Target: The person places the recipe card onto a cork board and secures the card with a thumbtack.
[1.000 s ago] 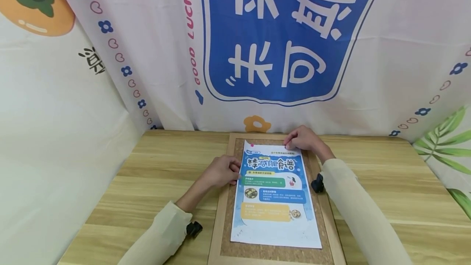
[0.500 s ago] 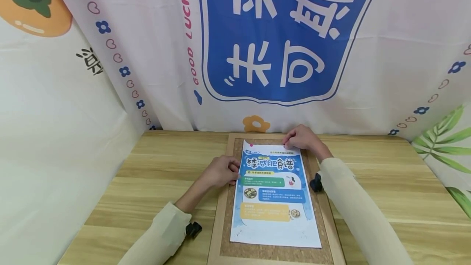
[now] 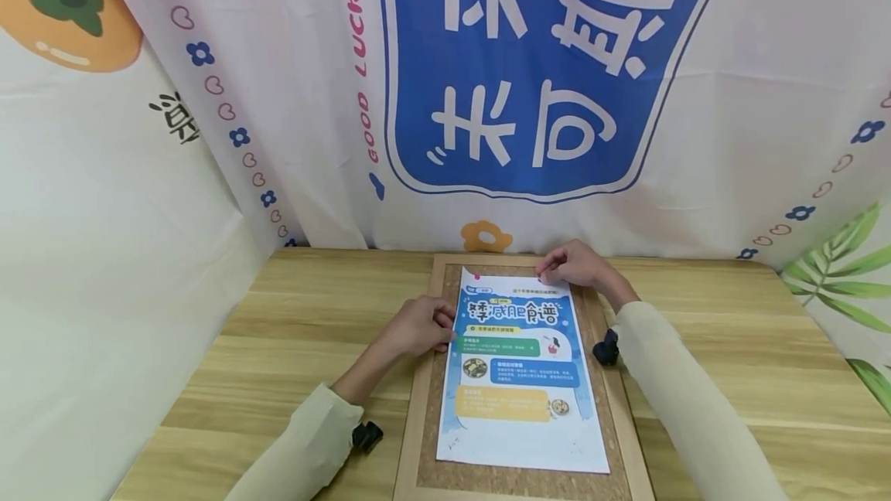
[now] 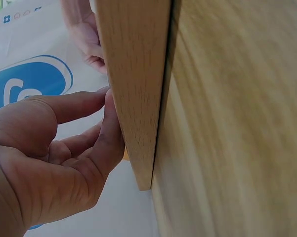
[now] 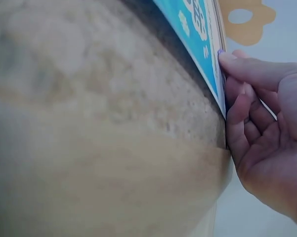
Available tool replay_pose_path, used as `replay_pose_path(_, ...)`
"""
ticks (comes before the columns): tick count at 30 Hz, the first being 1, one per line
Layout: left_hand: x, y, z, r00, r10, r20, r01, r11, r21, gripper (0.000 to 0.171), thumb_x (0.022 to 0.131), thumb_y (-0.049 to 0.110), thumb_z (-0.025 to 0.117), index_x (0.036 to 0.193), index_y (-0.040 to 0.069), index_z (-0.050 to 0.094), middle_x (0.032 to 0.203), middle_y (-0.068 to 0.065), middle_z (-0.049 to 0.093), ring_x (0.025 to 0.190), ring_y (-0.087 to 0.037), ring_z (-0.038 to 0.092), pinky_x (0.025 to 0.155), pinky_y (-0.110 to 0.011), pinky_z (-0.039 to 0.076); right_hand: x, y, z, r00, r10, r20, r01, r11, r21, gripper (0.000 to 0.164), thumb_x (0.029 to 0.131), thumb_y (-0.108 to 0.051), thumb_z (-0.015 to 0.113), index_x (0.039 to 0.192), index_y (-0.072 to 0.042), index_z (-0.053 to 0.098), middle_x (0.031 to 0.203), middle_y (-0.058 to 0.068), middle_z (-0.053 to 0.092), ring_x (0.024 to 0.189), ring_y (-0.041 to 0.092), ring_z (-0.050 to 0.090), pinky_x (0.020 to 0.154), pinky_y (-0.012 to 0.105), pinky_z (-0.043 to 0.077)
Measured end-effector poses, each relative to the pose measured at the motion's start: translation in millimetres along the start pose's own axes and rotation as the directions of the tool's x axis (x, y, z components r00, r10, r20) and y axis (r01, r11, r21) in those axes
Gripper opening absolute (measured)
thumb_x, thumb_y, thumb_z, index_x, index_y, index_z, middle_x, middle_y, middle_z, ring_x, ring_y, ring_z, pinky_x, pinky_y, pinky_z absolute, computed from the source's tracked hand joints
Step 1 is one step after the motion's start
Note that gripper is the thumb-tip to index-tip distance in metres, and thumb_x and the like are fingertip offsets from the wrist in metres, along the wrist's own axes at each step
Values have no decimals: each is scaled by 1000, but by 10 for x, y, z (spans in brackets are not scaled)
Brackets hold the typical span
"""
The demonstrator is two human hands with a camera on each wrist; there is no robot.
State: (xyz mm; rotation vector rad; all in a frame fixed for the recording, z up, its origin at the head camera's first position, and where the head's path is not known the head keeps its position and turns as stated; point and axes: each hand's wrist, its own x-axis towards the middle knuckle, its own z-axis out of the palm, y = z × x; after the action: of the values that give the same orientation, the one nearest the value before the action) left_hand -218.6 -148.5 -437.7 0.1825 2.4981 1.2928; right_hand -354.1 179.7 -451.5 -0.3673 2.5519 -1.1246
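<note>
A poster (image 3: pixel 515 439) printed in blue, green and yellow lies on a wood-framed cork board (image 3: pixel 426 408). One pink push pin (image 3: pixel 476 277) sits at its top left corner. At the top right corner my right hand (image 3: pixel 581 263) pinches a purplish push pin (image 5: pixel 221 52) between thumb and finger, most of it covered by the fingertips. My left hand (image 3: pixel 421 323) lies across the board's left frame, its bent fingertips at the poster's left edge. From the left wrist, those fingertips (image 4: pixel 107 94) partly disappear behind the frame's side.
The board rests on a wood-grain table (image 3: pixel 320 315), its top end close to the back edge. Behind hangs a printed cloth (image 3: pixel 418 223) with a blue shield, and a white cloth (image 3: pixel 125 269) drapes at the left. Each sleeve cuff has a black device (image 3: pixel 366 435) at it.
Both hands keep their places on the poster and the pin. The right wrist has shifted very slightly outward; the head view has moved a little.
</note>
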Motion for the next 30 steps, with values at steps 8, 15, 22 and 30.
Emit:
replay_pose_path(8,14,-9,15,1000,5,-2,-5,1000,-3,23,96,-4,75,119,-2,72,95,-12,69,74,-18,70,65,-27,65,6,17,-9,1000,11,-8,-11,1000,23,20,96,-15,79,113,-6,83,116,13,80,111,30,60,100,40,48)
replay_pose_path(15,25,-6,13,1000,4,-7,-4,1000,-5,23,95,-4,75,119,-3,72,94,-12,69,74,-17,69,65,-27,65,36,-20,-1,1000,5,-28,-6,1000,-29,18,94,-15,81,110,-7,83,112,11,80,103,27,61,89,32,48)
replay_pose_path(22,21,-12,3,1000,4,-5,-4,1000,-4,23,96,-4,75,119,-2,72,94,-12,69,74,-17,69,65,-27,65,31,-69,8,999,-4,-36,2,998,-60,18,95,-15,81,110,-5,83,107,12,80,99,26,60,89,33,48)
replay_pose_path(30,15,-15,1,1000,8,0,-8,1000,2,24,96,-4,75,119,-3,72,94,-12,68,74,-18,69,65,-27,65,32,-39,8,1000,1,-13,-2,998,-66,15,98,-14,78,111,-7,83,111,11,80,102,25,61,90,33,49)
